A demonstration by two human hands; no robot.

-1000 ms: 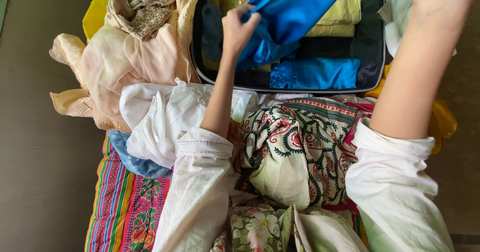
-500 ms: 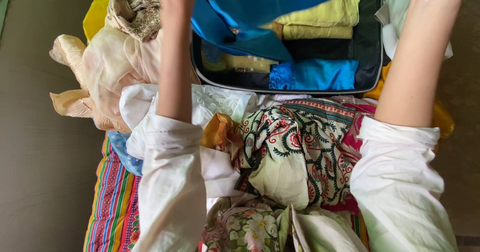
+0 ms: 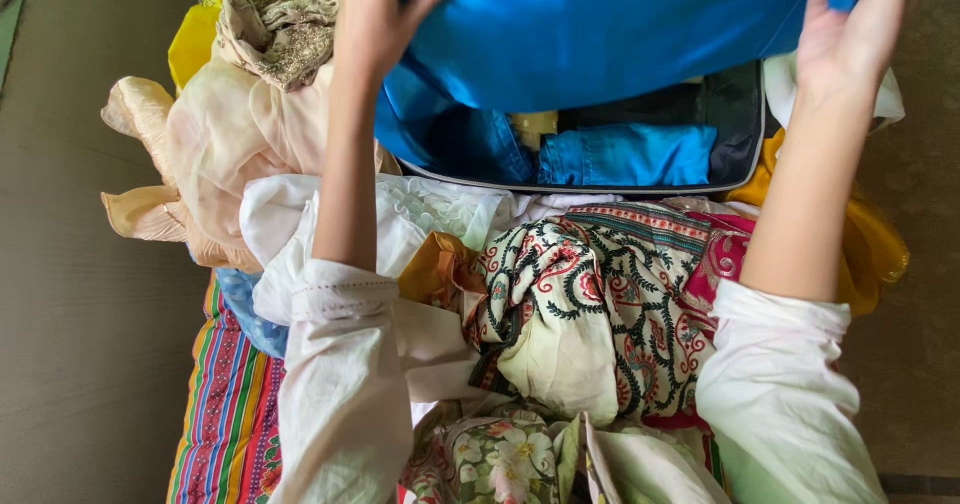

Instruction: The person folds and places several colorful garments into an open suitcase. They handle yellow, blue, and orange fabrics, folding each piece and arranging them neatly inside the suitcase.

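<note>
Blue cloth hides, seemingly, most of the suitcase.

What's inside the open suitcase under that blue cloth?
In the suitcase, a folded blue garment and a bit of yellow fabric show. The blue cloth, held by the left hand and right hand, hides the rest.

Bright blue garment: smooth, shiny cloth, spread wide and held up by two corners above the open suitcase.
</note>
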